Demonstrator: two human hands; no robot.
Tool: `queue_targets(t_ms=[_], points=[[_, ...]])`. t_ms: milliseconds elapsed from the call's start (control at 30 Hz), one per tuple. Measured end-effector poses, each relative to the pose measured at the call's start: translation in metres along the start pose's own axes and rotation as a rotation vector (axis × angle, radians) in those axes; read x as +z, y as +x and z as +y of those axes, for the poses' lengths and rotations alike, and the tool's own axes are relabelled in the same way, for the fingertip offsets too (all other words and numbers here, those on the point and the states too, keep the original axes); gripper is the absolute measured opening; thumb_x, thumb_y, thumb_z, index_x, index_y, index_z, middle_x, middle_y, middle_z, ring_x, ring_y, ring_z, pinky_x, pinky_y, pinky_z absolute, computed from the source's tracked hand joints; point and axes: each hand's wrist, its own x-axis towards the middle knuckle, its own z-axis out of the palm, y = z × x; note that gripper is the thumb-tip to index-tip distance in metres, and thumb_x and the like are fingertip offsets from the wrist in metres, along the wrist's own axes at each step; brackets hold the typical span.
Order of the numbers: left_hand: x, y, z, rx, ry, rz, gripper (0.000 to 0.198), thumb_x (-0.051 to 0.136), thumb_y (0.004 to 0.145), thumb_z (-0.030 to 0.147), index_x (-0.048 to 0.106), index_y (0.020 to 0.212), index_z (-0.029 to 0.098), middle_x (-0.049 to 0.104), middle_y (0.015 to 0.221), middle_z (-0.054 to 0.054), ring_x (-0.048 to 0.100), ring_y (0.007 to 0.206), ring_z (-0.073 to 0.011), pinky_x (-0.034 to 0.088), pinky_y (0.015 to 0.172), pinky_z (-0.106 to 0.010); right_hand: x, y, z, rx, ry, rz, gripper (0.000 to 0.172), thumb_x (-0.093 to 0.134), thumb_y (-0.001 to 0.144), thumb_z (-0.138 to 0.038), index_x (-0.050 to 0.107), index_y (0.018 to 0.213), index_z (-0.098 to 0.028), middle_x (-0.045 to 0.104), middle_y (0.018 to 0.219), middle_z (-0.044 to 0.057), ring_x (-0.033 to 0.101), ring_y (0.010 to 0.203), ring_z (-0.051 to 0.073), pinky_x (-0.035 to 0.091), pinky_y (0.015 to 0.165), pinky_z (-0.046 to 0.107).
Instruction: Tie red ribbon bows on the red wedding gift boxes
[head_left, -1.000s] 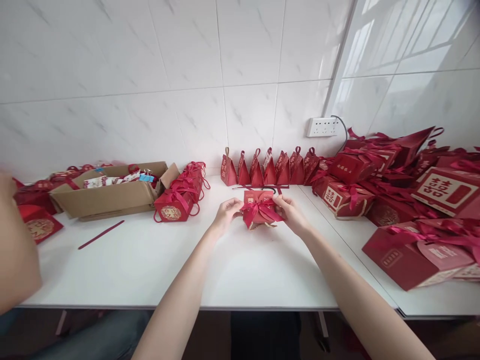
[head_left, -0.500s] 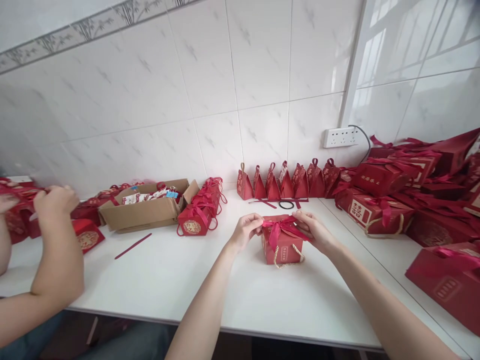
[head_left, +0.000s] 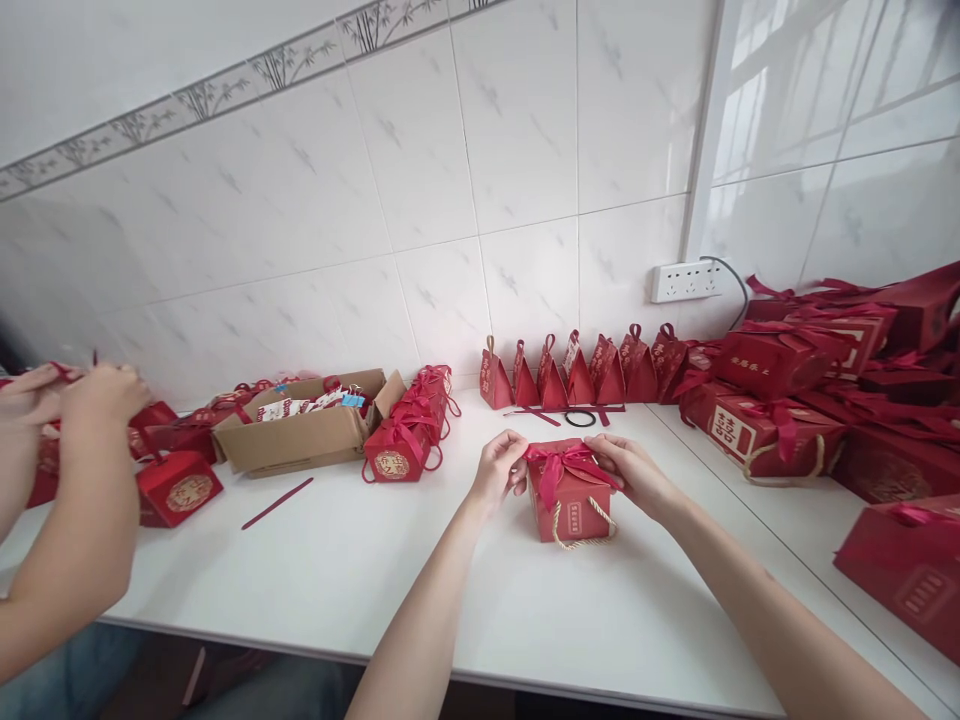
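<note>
A small red gift box (head_left: 571,505) with a gold rope handle stands upright on the white table (head_left: 390,590). A red ribbon bow (head_left: 561,464) sits on its top. My left hand (head_left: 500,468) pinches the bow's left loop at the box's left top edge. My right hand (head_left: 634,472) is closed on the bow's right side and rests on the box's right top edge. Both hands touch the box.
A row of small red pouch boxes (head_left: 577,372) lines the wall, with a black hair tie (head_left: 580,418) before it. Ribboned boxes (head_left: 409,435) and a cardboard carton (head_left: 306,435) lie left. Large red boxes (head_left: 825,400) crowd the right. Another person's hands (head_left: 67,400) work at far left.
The camera has tilted up, so the box sits lower in view. The box went from tipped toward me to standing upright. The other person's hands rose into view at the left.
</note>
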Motion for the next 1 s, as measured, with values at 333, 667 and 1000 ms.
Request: queue_targets(t_ms=[333, 667, 1000], points=[[0.0046, -0.0002, -0.0019, -0.017, 0.148, -0.029, 0.035, 0.069, 0.063, 0.044, 0.050, 0.077, 0.018, 0.052, 0.056, 0.009, 0.046, 0.027, -0.0067, 0.035, 0.027, -0.020, -0.0026, 0.0025, 0.0033, 0.002, -0.065, 0.041, 0.040, 0.068, 0.065, -0.049, 0.042, 0.058, -0.019, 0.034, 0.049, -0.008, 0.029, 0.043, 0.006, 0.022, 0.042, 0.022], [0.0041, 0.0051, -0.0032, 0.012, 0.065, 0.076, 0.039, 0.070, 0.063, 0.036, 0.051, 0.092, 0.019, 0.044, 0.044, 0.013, 0.034, 0.027, -0.0036, 0.029, 0.027, -0.015, -0.0013, 0.0034, -0.0013, -0.028, 0.007, 0.013, 0.042, 0.071, 0.061, -0.045, 0.038, 0.053, -0.019, 0.035, 0.044, -0.009, 0.029, 0.038, 0.004, 0.020, 0.038, 0.021], [0.0042, 0.0047, 0.0038, -0.014, 0.189, 0.159, 0.043, 0.070, 0.062, 0.036, 0.052, 0.099, 0.023, 0.057, 0.080, 0.004, 0.043, 0.036, -0.0016, 0.017, 0.027, -0.014, -0.0033, 0.0027, -0.0055, -0.043, 0.028, -0.047, 0.041, 0.066, 0.067, -0.046, 0.039, 0.052, -0.020, 0.022, 0.044, -0.010, 0.021, 0.038, 0.004, 0.018, 0.036, 0.021]])
